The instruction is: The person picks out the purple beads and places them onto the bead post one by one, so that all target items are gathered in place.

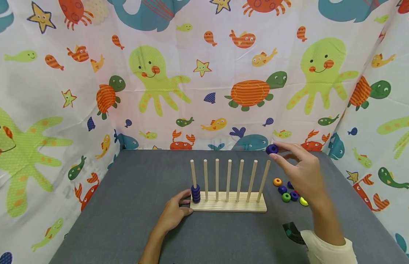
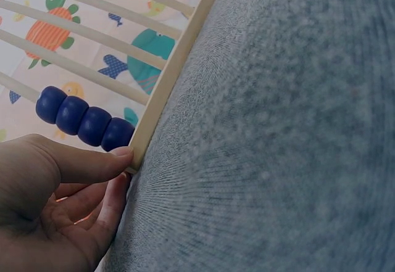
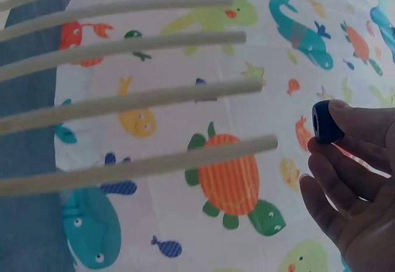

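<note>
A wooden pegboard [image 1: 229, 207] with a row of upright pegs stands on the grey table. Several dark blue beads [image 1: 196, 194] are stacked on its leftmost peg, down against the base. My left hand [image 1: 172, 213] grips the left end of the base, thumb on its near edge, as the left wrist view also shows. Between thumb and fingertips my right hand [image 1: 303, 170] pinches another dark blue bead [image 3: 329, 124]. This bead is up in the air, level with the peg tops and just right of the rightmost peg [image 1: 264, 179]. The other pegs hold no beads.
Loose beads lie on the table right of the pegboard, among them an orange bead [image 1: 277, 182], a green bead [image 1: 286, 197], a yellow bead [image 1: 303, 201] and blue ones, partly behind my right hand. A curtain [image 1: 198, 44] printed with sea animals surrounds the table's back and sides.
</note>
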Available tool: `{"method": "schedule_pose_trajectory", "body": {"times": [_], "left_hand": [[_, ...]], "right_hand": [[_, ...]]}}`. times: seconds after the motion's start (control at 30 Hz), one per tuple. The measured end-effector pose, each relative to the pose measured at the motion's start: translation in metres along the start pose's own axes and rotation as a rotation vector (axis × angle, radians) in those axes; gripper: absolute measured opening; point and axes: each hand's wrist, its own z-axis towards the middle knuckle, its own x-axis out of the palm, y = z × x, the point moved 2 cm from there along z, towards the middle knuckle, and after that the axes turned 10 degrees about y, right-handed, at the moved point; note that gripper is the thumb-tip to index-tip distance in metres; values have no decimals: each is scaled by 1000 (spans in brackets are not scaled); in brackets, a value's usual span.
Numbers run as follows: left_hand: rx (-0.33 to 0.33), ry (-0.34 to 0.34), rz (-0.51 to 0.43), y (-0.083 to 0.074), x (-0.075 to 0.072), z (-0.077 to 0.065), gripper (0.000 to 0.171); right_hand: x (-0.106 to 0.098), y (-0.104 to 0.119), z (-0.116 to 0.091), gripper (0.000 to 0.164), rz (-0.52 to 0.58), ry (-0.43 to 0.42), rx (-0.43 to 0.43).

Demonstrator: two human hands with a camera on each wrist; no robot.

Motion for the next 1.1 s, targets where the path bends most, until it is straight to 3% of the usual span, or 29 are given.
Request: {"method": "schedule_pose_trajectory", "body": {"times": [0.23, 0.6, 1.1], "left_hand": [[3, 2, -8, 2, 0, 1, 66], [-6, 0, -20, 0, 0, 0, 66], [7, 1, -8, 2, 0, 1, 66]], "right_hand": [[13, 22, 11, 40, -20, 46, -57], [46, 45, 28, 39, 40, 147, -231], [90, 72, 35, 36, 84, 296, -213]]}}
